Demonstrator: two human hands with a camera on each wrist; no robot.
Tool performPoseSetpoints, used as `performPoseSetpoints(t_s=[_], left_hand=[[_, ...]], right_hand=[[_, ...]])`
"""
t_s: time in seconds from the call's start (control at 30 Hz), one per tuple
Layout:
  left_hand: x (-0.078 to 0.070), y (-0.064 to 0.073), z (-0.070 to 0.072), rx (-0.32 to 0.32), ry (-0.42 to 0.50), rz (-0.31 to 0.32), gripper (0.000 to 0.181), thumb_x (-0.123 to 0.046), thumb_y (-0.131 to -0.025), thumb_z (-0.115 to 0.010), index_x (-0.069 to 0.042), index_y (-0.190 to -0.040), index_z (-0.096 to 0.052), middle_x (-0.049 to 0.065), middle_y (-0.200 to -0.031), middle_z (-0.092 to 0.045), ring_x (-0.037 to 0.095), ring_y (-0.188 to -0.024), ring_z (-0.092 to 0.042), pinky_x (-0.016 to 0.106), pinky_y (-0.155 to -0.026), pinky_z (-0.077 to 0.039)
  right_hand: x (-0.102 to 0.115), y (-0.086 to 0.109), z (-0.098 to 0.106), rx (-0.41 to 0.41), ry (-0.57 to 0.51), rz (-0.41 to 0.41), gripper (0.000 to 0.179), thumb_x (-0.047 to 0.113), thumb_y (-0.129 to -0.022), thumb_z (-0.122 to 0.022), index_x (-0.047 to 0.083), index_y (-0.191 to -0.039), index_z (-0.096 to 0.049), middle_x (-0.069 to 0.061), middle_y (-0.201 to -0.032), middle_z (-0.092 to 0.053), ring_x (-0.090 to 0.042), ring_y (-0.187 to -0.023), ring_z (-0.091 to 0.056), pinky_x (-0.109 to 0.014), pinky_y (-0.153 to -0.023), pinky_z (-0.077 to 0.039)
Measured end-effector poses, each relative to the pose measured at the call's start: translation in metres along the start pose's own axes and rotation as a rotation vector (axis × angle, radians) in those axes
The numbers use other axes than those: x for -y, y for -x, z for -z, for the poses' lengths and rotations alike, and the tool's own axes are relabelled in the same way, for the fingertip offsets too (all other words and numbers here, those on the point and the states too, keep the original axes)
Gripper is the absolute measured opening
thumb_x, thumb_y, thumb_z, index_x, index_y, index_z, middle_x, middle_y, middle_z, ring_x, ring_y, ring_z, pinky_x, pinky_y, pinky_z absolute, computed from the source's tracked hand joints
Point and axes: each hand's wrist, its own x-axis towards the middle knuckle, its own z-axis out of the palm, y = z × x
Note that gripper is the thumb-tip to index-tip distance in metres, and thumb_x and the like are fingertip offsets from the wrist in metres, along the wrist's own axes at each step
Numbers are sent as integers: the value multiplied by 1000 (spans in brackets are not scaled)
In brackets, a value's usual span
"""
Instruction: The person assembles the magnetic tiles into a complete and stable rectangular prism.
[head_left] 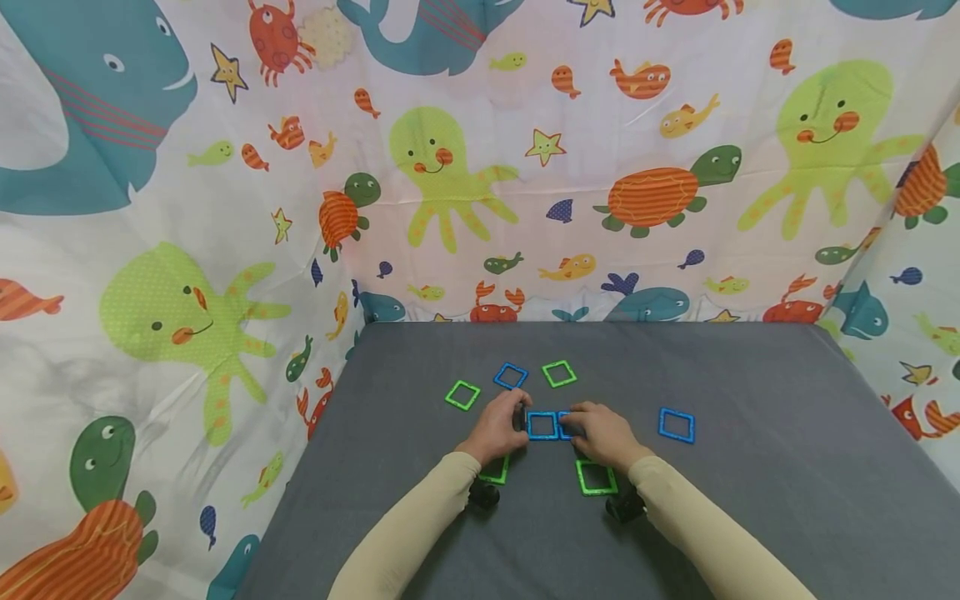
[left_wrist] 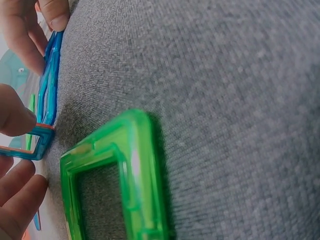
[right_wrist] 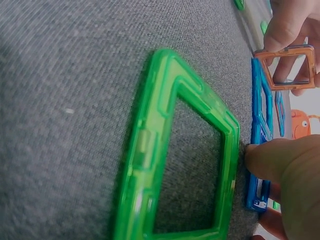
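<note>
Two blue square magnetic tiles lie flat side by side on the grey cloth, a left one and a right one. My left hand pinches another square tile, held upright at the left end of this pair. It looks orange in the right wrist view and blue with an orange edge in the left wrist view. My right hand grips the right blue tile, thumb on its near edge and fingers at the far side, partly covering it. A green tile lies under my left wrist, another green tile by my right wrist.
Beyond my hands lie a green tile, a blue tile and a second green tile. Off to the right is a blue tile. A sea-animal curtain borders the grey table at the back and sides.
</note>
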Motion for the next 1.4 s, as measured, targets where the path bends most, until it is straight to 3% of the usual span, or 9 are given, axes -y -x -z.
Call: performPoseSetpoints(t_s=[0.8, 1.4], left_hand=[[-1, 3, -2, 24, 44, 43, 50, -1, -79, -74, -11, -125, -58, 9, -126, -63, 25, -113, -67, 38, -90, -55], [-3, 7, -4, -19, 85, 36, 57, -7, -81, -73, -9, -136, -54, 12, -133, -61, 27, -113, -67, 40, -91, -56]], right_hand=[[0, 1, -1, 11, -7, -16, 35, 11, -90, -73, 13, -125, -73, -19, -134, -64, -41, -120, -62, -58, -91, -54], [-1, 0, -1, -3, -2, 2, 35, 12, -90, -73, 13, -126, -73, -19, -133, -65, -41, -120, -62, -58, -90, -54]])
